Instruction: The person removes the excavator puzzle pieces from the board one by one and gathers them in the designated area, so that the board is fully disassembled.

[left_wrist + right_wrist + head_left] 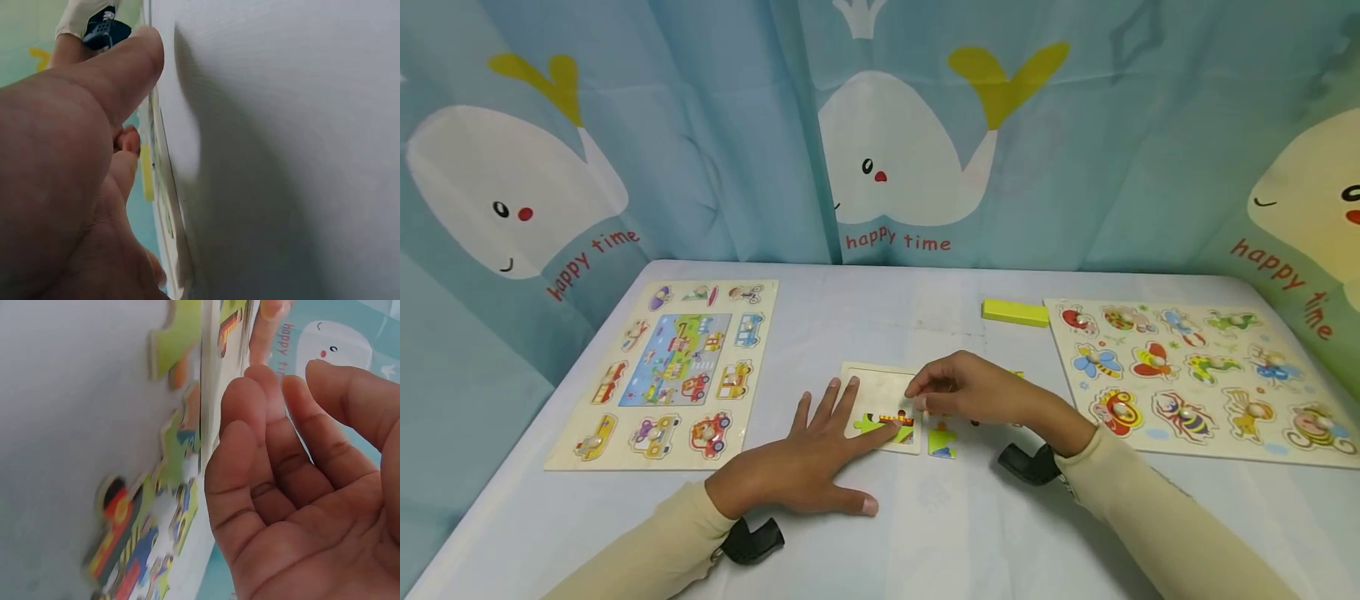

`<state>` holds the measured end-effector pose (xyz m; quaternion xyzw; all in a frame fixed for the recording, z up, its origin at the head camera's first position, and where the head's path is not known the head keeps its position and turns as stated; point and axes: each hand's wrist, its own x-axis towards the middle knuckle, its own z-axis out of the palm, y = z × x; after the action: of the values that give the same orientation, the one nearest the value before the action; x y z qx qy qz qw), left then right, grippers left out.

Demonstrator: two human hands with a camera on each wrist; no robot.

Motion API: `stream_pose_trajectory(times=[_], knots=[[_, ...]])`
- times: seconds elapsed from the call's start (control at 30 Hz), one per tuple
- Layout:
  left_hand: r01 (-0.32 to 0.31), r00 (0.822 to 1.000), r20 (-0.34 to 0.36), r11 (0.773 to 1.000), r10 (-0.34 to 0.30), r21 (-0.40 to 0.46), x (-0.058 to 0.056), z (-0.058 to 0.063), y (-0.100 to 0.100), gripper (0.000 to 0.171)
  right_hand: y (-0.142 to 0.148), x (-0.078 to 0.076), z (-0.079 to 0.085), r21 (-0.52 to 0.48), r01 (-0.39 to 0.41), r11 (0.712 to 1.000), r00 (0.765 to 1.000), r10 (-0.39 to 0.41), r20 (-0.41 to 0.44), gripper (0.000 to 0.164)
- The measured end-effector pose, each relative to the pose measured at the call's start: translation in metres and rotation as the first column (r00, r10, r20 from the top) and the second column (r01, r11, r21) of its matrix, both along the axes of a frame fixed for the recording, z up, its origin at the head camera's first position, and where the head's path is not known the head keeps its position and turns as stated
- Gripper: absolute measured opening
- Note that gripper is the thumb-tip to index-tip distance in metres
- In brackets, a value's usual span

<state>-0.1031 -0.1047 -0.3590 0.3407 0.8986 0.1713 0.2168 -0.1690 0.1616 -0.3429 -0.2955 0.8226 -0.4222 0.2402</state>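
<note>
A small wooden puzzle tray (880,382) lies mid-table, with a few fitted jigsaw pieces (867,422) along its lower part. Fingers spread, my left hand (808,462) reaches over the tray's left side, and its index fingertip rests on the pieces. My right hand (973,390) hovers at the tray's right edge with loosely bent fingers. In the right wrist view its thumb and fingertips are apart, and no piece shows between them. Just right of the tray lies a loose green puzzle piece (942,442). More loose pieces (125,528), partly hidden under the right hand in the head view, show in the right wrist view.
A vehicle peg puzzle board (685,433) lies at the left, and an insect-and-animal peg board (1210,400) at the right. A yellow-green block (1015,313) sits toward the back. Behind the table hangs a blue whale-print curtain (737,167).
</note>
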Motion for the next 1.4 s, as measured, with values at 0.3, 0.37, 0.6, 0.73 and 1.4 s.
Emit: stream_pose_trajectory(times=[0.3,0.37,0.6,0.73,1.4], knots=[[0.060,0.998,-0.021,0.994,-0.063,-0.090,-0.002,-0.001,0.010,0.085,-0.016,-0.001,0.001,-0.015,-0.015,1.000,0.999,0.015,-0.034,0.018],[0.052,0.998,-0.020,0.992,-0.054,-0.112,-0.001,-0.001,0.011,0.084,-0.019,-0.001,0.001,-0.020,-0.007,1.000,0.999,0.007,-0.032,0.019],[0.003,1.000,0.001,0.995,-0.003,-0.098,0.001,0.002,0.013,0.083,-0.026,0.000,-0.001,-0.065,-0.004,0.998,0.999,0.002,-0.032,0.020],[-0.017,1.000,0.006,0.996,0.017,-0.090,0.002,0.002,0.014,0.084,-0.030,0.002,-0.003,-0.095,0.000,0.995,1.000,-0.002,-0.015,0.022],[-0.024,1.000,0.006,0.995,0.025,-0.100,0.002,0.002,0.015,0.084,-0.039,0.006,-0.012,-0.148,0.000,0.989,0.998,0.010,0.069,0.021]])
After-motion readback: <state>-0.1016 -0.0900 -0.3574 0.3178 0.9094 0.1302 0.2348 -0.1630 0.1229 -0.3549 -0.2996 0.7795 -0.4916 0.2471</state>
